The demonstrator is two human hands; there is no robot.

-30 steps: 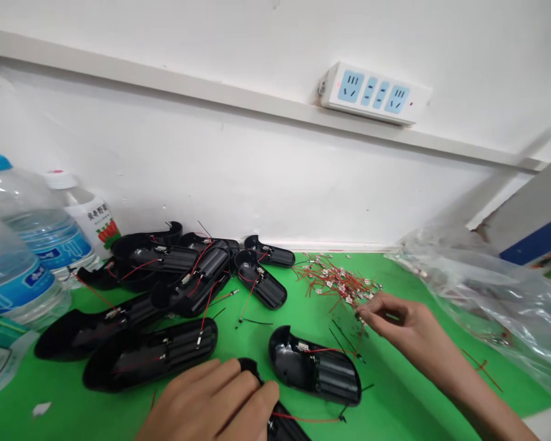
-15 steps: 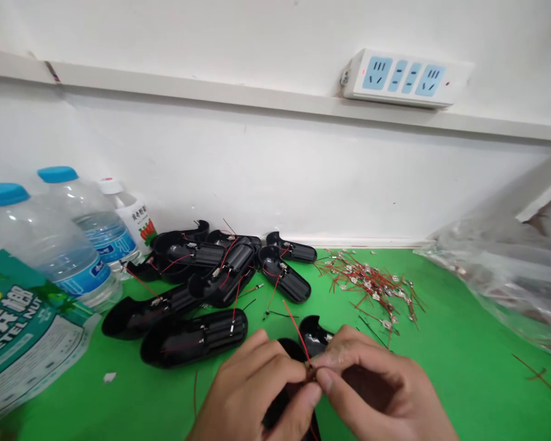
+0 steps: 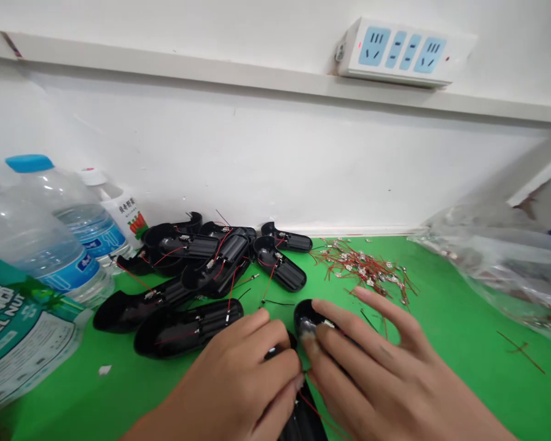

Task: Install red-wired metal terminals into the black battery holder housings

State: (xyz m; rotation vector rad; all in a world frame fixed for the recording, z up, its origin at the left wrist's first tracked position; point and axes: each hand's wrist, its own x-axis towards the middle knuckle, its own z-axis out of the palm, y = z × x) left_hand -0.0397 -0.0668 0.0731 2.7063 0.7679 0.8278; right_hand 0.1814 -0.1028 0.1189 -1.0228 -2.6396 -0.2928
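Observation:
A black plastic shell [image 3: 303, 416] with a red wire lies at the bottom centre, partly under my hands. My left hand [image 3: 252, 373] is closed over its upper part, fingertips pressed together; whatever they pinch is hidden. My right hand [image 3: 367, 361] is spread, its fingers apart, reaching over a second black shell [image 3: 305, 312] whose rounded end shows beyond the fingertips. Its lower fingers are close to my left fingertips. More black shells [image 3: 188, 327] with red wires and small metal contacts are heaped to the left and behind.
Red wires with metal tabs [image 3: 362, 263] are piled at the back right, beside a clear plastic bag [image 3: 496, 263]. Water bottles [image 3: 73, 263] and a green packet [image 3: 22, 343] stand at left. A power strip [image 3: 404, 55] is on the wall.
My hands have moved from a joint pinch on a small piece with a red wire. The right hand has opened over the second shell; the left has lowered. The view has shifted slightly.

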